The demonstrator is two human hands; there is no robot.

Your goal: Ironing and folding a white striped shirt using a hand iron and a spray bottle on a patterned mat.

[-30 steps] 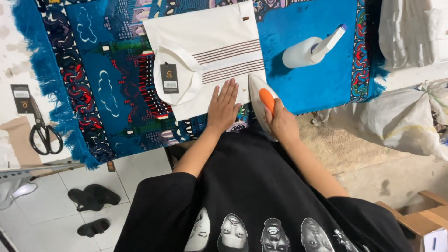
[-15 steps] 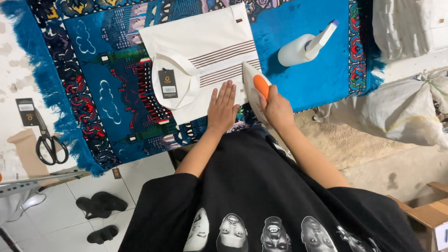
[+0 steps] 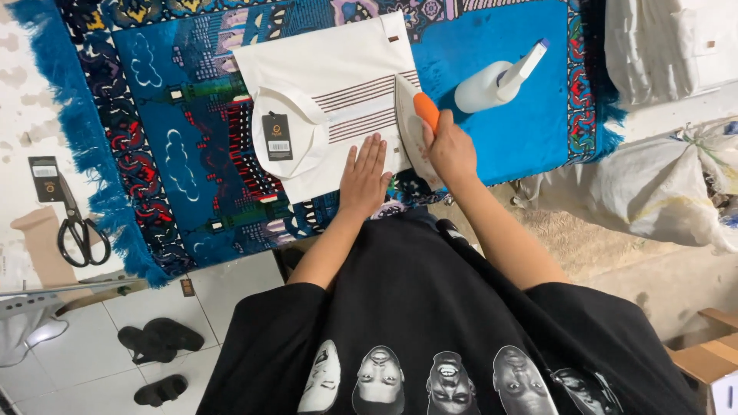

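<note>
Right hand [image 3: 450, 150] wrapped tight round the orange handle of a white iron [image 3: 411, 127], iron sitting flat on the right part of a folded white shirt [image 3: 338, 69]. Left hand [image 3: 365, 177] open, fingers straight and together, palm pressed flat on the shirt's near edge, just beside the iron, holds nothing.

Shirt has thin brown stripes across the chest, collar turned toward the left, a dark tag [image 3: 277, 137] lying on the collar. Shirt lies about mid-width on a blue patterned rug [image 3: 177, 154], close to the rug's near edge.

White spray bottle [image 3: 492, 81] lies on its side on the rug's plain blue patch, right of the iron, not touching it, nozzle pointing toward the far right corner.

Off the rug's left fringed edge, on the white surface: black scissors [image 3: 77, 227], blades shut, another dark tag [image 3: 44, 178] just beyond them.

Black sandals [image 3: 157, 342] on the tiled floor at lower left. White sack [image 3: 661, 184] past the rug's right edge
</note>
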